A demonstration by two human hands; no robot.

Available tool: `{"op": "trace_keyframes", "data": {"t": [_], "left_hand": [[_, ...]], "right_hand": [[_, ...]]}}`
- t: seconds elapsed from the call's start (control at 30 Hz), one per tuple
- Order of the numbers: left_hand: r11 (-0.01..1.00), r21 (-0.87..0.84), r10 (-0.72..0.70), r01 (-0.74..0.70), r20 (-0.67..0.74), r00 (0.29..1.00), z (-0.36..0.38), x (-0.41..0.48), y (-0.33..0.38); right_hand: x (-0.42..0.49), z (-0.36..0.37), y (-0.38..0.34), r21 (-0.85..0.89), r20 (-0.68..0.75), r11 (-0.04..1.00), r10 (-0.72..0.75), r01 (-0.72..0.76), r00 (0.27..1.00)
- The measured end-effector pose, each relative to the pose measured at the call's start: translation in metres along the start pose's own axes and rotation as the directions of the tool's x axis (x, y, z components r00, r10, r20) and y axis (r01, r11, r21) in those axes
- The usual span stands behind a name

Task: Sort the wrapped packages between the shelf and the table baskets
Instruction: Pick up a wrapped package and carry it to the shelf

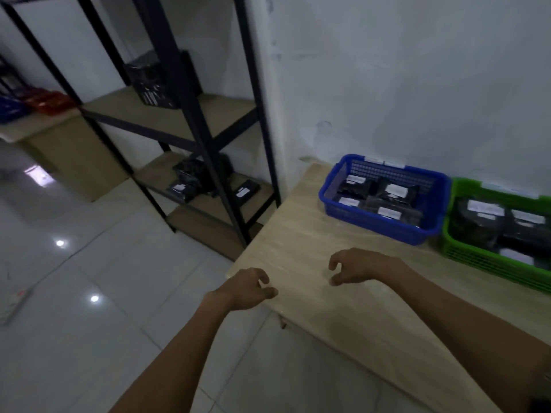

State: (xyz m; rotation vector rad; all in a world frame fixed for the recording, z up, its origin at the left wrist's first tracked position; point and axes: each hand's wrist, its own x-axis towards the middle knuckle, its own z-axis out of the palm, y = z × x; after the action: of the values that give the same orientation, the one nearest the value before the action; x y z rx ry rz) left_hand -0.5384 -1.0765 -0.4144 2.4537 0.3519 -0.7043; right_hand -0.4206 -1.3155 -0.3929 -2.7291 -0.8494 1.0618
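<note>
Left hand [247, 289] and right hand [356, 266] hung loosely curled and empty over the table [298, 234] corner, wrapped packages [396, 192] lay in blue basket [384, 231] and green basket [477, 257], others on the shelf [167, 117], partly hidden behind black uprights [193, 114]

Glossy white floor tiles [89, 338] across the lower left of the frame, with two small round light glints [94, 298] and a brighter rectangular reflection [38, 174] nearer the left edge. At the far left edge, lower down, a white power strip [12, 308] flat on the tiles. Upper left, a tan boxy stand [74, 156], blurred, bearing a red container [50, 101] just beside a blue container [10, 110]. Upper right, a white wall [417, 84], faintly scuffed.
</note>
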Motion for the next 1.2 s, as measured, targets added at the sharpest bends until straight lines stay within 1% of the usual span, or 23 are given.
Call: {"op": "trace_keyframes", "data": {"t": [0.1,0.2,0.3,0.43,0.6,0.7,0.77,0.97,1.1,1.2], "left_hand": [[1.000,0.018,-0.019,0.019,-0.022,1.000,-0.035,0.007,-0.041],[1.000,0.025,0.003,-0.002,-0.037,0.999,-0.066,0.015,-0.084],[0.998,0.063,0.030,-0.028,-0.018,0.999,-0.099,0.022,-0.134],[0.998,0.059,0.029,-0.027,-0.028,0.999,-0.148,0.030,-0.203],[0.998,0.064,0.023,-0.022,-0.022,0.999,-0.202,0.052,-0.269],[0.999,0.030,0.029,-0.029,-0.005,1.000,-0.223,0.074,-0.298],[0.999,0.042,0.028,-0.029,0.022,0.999,-0.235,0.092,-0.315],[0.997,0.074,-0.043,0.037,0.083,0.996,-0.279,0.146,-0.371],[0.997,0.025,-0.073,0.071,0.073,0.995,-0.312,0.179,-0.410],[0.997,0.025,-0.074,0.071,0.124,0.990,-0.333,0.207,-0.442]], "right_hand": [[0.038,-0.012,-0.048,-0.034,0.019,0.998,-0.051,0.052,0.999],[0.072,-0.020,-0.094,-0.050,0.001,0.997,-0.062,0.062,0.998],[0.099,-0.023,-0.140,0.008,-0.011,0.999,-0.036,0.036,0.999],[0.137,-0.020,-0.203,0.094,0.002,0.996,-0.007,0.007,1.000],[0.190,-0.014,-0.273,0.188,0.031,0.982,-0.026,0.019,0.999],[0.228,-0.017,-0.301,0.195,0.087,0.981,-0.022,0.004,0.996],[0.257,-0.022,-0.314,0.196,0.105,0.981,-0.024,0.003,0.994],[0.350,-0.045,-0.349,0.254,0.088,0.967,-0.021,-0.002,0.996],[0.400,-0.057,-0.379,0.260,0.113,0.965,0.000,-0.030,0.994],[0.436,-0.063,-0.401,0.277,0.107,0.960,0.016,-0.045,0.994]]}}
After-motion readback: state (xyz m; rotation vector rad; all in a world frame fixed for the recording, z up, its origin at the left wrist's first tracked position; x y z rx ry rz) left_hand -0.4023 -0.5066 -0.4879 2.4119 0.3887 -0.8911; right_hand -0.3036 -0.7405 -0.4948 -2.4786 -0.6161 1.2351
